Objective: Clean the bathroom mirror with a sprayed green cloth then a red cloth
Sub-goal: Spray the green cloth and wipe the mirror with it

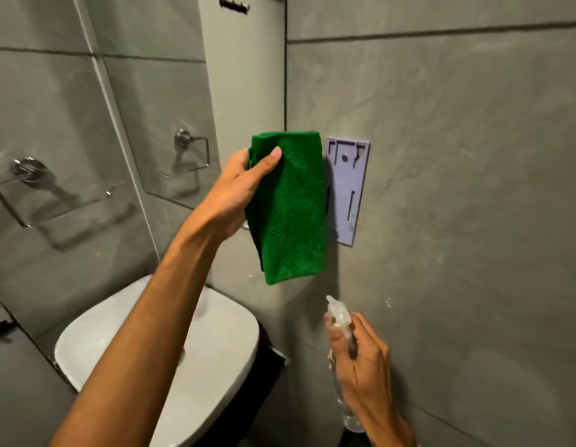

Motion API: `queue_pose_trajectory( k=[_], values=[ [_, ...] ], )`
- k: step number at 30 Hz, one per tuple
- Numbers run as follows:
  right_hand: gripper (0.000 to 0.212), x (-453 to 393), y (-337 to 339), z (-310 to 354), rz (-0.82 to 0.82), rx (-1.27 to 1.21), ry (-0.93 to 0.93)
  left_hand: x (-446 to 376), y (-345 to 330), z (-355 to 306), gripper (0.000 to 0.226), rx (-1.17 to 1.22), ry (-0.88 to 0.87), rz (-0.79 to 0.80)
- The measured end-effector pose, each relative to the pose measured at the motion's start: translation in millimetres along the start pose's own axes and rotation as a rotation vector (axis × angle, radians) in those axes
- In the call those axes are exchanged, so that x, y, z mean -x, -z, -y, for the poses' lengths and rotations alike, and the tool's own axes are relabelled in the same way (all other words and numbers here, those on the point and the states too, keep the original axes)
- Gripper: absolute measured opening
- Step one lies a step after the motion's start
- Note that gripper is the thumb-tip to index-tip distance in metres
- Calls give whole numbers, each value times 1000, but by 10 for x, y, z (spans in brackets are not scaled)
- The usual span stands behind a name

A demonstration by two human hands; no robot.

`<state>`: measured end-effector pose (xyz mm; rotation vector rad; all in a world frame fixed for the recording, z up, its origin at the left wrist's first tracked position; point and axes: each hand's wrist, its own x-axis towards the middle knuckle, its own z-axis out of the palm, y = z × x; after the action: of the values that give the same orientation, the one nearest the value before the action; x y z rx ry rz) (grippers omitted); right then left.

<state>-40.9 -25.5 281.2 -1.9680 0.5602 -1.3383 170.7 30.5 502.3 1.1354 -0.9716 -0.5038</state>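
My left hand (pixel 239 188) holds a folded green cloth (pixel 291 214) up in front of the grey wall, thumb pressed on its front face. Below and to the right, my right hand (pixel 360 359) grips a clear spray bottle (pixel 339 321), its nozzle pointing up toward the cloth's lower edge. The mirror (pixel 170 101) covers the wall at the left and reflects grey tiles and a chrome ring holder. No red cloth is in view.
A white basin (pixel 215 366) sits below my left forearm on a dark counter. A chrome towel ring (pixel 28 185) hangs on the left wall. A lilac plastic wall bracket (pixel 348 191) is fixed just behind the cloth.
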Motion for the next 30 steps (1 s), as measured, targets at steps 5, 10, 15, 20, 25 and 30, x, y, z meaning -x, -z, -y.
queue_pose_trajectory(
  k=[5,10,15,20,25,30],
  values=[
    [50,660,256,-704,-140,43,-262,291,-120,339,19,41,31,-15],
    [28,1226,401,-1322,-39,98,-450,768,-239,824,22,21,151,-11],
    [23,1585,458,-1865,56,57,-714,1094,-285,1173,20,24,290,-15],
    [18,1588,465,-2045,160,144,-727,1200,-281,1355,24,33,352,-11],
    [15,1468,478,-2115,200,223,-709,1214,-280,1395,23,46,374,8],
    [4,1371,508,-2028,319,499,-723,1153,-248,1227,27,49,342,80]
  ],
)
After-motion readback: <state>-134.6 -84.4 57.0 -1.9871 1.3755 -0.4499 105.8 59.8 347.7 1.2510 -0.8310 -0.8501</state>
